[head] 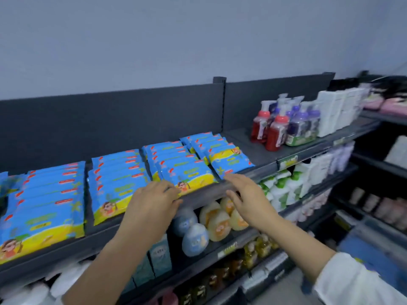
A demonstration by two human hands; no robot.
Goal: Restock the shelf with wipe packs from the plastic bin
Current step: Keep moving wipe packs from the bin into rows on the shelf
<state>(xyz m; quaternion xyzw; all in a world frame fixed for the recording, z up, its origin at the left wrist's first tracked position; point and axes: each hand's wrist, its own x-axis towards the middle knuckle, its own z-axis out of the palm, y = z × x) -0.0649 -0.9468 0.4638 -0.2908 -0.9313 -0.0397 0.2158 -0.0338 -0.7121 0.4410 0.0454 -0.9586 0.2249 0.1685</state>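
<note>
Several rows of blue and yellow wipe packs (119, 183) lie overlapping on the top dark shelf (264, 168). My left hand (154, 199) rests with loosely bent fingers at the front edge of the shelf, touching the front pack of the third row (191, 179). My right hand (244, 194) hovers just right of it, fingers relaxed, below the front pack of the rightmost row (231, 164). Neither hand holds a pack. A blue bin-like shape (372, 256) shows at the lower right, blurred.
Red and purple pump bottles (284, 126) and white bottles (339, 111) stand further right on the same shelf. Lower shelves hold egg-shaped containers (211, 221), green and white packs (284, 188) and small bottles. A grey wall rises behind the shelf.
</note>
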